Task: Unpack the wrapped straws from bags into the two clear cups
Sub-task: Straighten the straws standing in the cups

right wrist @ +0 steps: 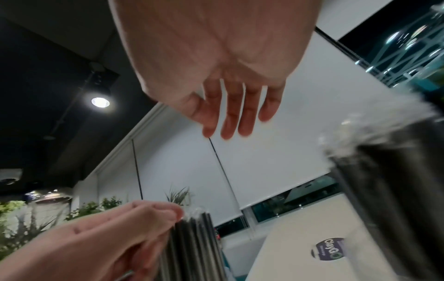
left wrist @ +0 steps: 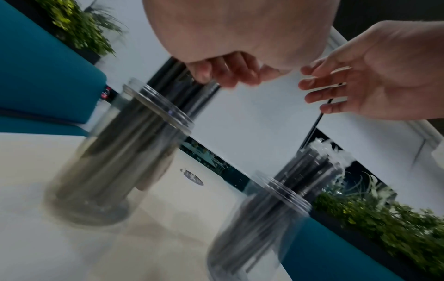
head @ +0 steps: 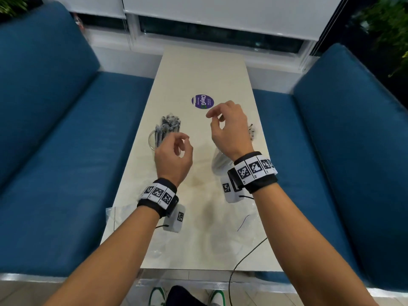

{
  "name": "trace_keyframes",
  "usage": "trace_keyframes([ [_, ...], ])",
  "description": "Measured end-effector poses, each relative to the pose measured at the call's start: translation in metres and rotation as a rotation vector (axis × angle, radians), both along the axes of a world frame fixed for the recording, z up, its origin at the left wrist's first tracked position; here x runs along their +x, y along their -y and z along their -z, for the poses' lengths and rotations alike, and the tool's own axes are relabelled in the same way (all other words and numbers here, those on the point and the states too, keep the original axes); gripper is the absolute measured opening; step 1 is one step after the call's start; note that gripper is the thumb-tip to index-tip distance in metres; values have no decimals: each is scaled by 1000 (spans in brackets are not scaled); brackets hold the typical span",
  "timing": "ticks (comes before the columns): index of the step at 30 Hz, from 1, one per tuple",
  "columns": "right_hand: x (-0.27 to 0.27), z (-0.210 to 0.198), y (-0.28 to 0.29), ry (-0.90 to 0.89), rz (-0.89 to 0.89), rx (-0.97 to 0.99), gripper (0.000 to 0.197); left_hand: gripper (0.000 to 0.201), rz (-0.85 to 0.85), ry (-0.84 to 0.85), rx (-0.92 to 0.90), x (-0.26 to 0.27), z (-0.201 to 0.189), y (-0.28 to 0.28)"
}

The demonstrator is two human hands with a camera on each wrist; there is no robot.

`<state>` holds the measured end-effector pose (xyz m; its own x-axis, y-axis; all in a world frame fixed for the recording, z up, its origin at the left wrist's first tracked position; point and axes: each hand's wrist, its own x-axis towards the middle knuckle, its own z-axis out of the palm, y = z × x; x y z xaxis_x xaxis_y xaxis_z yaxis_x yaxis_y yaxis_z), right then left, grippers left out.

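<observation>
Two clear cups stand on the cream table [head: 203, 69], each packed with black wrapped straws. The left cup [head: 154, 140] [left wrist: 115, 171] shows its straws [head: 170, 124] upright. The right cup [head: 219, 162] [left wrist: 259, 228] is mostly hidden behind my right wrist, and only its straw tops [head: 251, 131] peek out. My left hand [head: 183, 142] hovers just right of the left cup's straws with fingers loosely curled, and I see nothing in it. My right hand [head: 213, 117] floats above the table's middle, fingers relaxed and spread, empty. Both wrist views are blurred.
Crumpled clear plastic bags [head: 114, 217] lie flat near the table's front edge, under my forearms. A round purple sticker [head: 202, 102] sits on the tabletop beyond the hands. Blue sofas [head: 66, 151] flank the table. A black cable [head: 242, 259] trails off the front right.
</observation>
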<state>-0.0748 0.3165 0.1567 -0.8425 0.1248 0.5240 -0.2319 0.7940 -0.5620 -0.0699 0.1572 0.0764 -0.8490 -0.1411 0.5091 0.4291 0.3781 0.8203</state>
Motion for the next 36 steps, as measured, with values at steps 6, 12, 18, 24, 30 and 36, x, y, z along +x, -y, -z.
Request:
trace_keyframes([
  [6,-34,1,59,371,-240,270,49,70,-235,159,-108,-23,5,53],
  [12,-54,13,84,486,-294,211,42,141,93,596,-363,-60,36,76],
  [18,-39,31,81,338,-227,113,44,105,94,594,-337,-71,43,71],
  [24,-38,21,91,316,-165,133,77,108,89,555,-386,-66,48,70],
  [30,-63,30,110,417,-276,119,38,107,91,589,-416,-66,46,70],
  [36,-48,40,104,282,-117,16,59,108,108,613,-411,-63,40,68],
])
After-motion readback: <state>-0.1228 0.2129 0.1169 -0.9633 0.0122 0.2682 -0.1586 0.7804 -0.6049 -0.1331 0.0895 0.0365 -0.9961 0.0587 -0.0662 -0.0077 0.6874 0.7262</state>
